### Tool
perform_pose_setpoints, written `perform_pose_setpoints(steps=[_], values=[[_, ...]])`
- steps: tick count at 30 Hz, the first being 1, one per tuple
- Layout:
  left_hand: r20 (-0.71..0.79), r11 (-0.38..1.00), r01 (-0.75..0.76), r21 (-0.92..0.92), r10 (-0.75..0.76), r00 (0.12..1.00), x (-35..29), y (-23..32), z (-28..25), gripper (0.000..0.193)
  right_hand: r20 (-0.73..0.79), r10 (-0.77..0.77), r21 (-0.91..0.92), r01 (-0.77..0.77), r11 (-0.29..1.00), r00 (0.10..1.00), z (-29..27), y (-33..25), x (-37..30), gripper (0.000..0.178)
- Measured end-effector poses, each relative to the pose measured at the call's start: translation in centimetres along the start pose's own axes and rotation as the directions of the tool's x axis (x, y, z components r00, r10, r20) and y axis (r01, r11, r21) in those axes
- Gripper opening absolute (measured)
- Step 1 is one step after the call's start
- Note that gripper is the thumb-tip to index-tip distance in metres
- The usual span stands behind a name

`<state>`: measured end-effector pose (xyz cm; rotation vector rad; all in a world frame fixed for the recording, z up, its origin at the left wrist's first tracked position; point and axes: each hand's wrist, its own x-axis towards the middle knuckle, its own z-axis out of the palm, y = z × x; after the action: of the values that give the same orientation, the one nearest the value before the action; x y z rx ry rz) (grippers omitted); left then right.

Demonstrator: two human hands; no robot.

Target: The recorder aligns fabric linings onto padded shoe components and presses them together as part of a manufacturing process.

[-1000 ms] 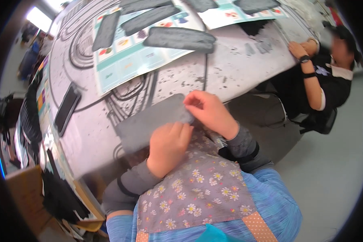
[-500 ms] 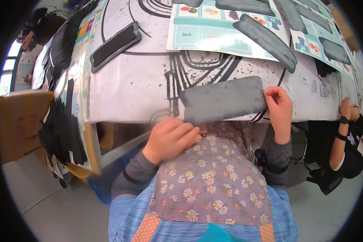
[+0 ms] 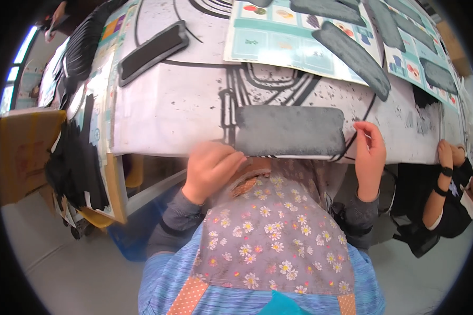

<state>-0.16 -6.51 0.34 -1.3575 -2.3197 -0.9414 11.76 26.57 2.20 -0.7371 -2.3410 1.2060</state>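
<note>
In front of me a grey, mottled flat piece (image 3: pixel 290 131), oblong with notched ends, lies along the table's near edge. My left hand (image 3: pixel 212 167) is closed, slightly blurred, with thumb and fingertips at the piece's lower left corner. Just off its right end, my right hand (image 3: pixel 370 156) is raised with thumb and forefinger pinched together; anything between them is too small to make out. To the far left lies a similar piece (image 3: pixel 153 54) with a black middle and a grey rim.
Teal picture sheets (image 3: pixel 278 44) carry several more grey pieces (image 3: pixel 353 59). Dark crumbs dot the white table cover (image 3: pixel 184 113). Black strips (image 3: pixel 79 168) hang at the left, beside a cardboard box (image 3: pixel 29 157). Another person's hand (image 3: pixel 445 154) rests at the table's right edge.
The grey piece has turned from a slant to nearly level. My right hand has come away from its right end, moving right and slightly down. My left hand has shifted left and up.
</note>
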Motion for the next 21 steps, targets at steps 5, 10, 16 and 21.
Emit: perform_pose_setpoints(steps=[5,10,16,21], values=[[-0.071,0.993,0.045,-0.112,-0.053,0.996,-0.1,-1.0,0.1,0.028,-0.012,0.027,0.062,-0.026,0.998,1.0,-1.0,2.1,-0.1,0.012],[-0.073,0.962,0.244,-0.121,-0.253,0.965,1.1,-2.4,-2.7,0.022,0.013,0.021,0.187,-0.023,0.982,1.0,-0.6,4.3,0.7,0.012],[-0.432,0.828,0.513,0.225,-0.387,0.814,3.1,-12.9,-11.2,0.019,-0.013,-0.003,0.209,0.005,0.978,1.0,-0.6,6.2,0.6,0.014],[-0.468,0.436,0.772,0.463,-0.618,0.631,-2.6,-23.6,-20.3,0.027,-0.052,-0.061,0.127,0.067,0.99,0.997,-0.5,6.2,-0.1,0.013]])
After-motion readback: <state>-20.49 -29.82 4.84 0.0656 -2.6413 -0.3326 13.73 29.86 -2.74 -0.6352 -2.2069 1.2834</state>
